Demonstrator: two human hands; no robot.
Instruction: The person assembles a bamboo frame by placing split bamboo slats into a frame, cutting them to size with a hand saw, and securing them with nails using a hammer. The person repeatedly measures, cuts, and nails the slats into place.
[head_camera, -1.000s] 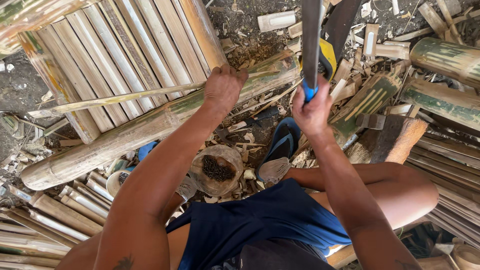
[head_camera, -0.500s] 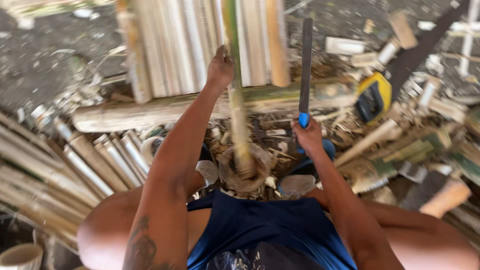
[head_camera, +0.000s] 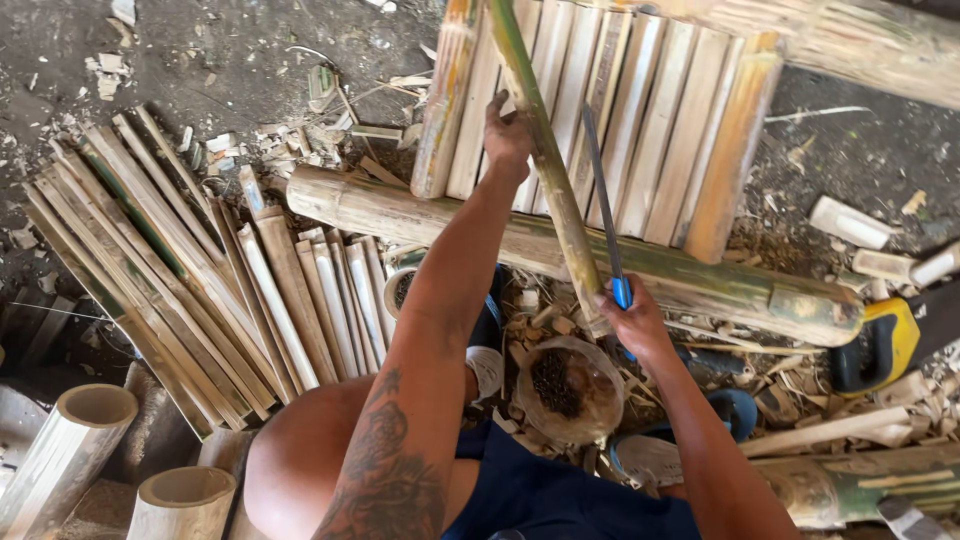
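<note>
Two hands, two things: your left hand (head_camera: 508, 135) grips a long green-yellow bamboo strip (head_camera: 545, 165) near its upper part, fingers wrapped round it, and your right hand (head_camera: 638, 322) is clenched on the blue handle of a long dark blade (head_camera: 603, 205). The strip stands tilted, its lower end (head_camera: 594, 318) reaching down to just beside your right hand, above a round wooden chopping block (head_camera: 560, 385) that sits between your knees. The blade runs up alongside the strip, on its right, close to it; you cannot tell from this view whether the edge touches the bamboo.

Behind the strip lies a thick bamboo pole (head_camera: 420, 215) across the ground, and leaning over it is a row of pale split slats (head_camera: 640, 110), side by side. To your left, a second fan of split slats (head_camera: 190, 260) spreads over the dirt floor (head_camera: 200, 60), with chips and offcuts scattered around it. At the lower left stand two hollow bamboo sections (head_camera: 95, 410), open ends up. On your right, a saw with a yellow and black handle (head_camera: 885, 340) rests among the shavings, near short white offcuts (head_camera: 850, 222). Another green bamboo length (head_camera: 870, 485) lies at the lower right, just beside your right leg.
</note>
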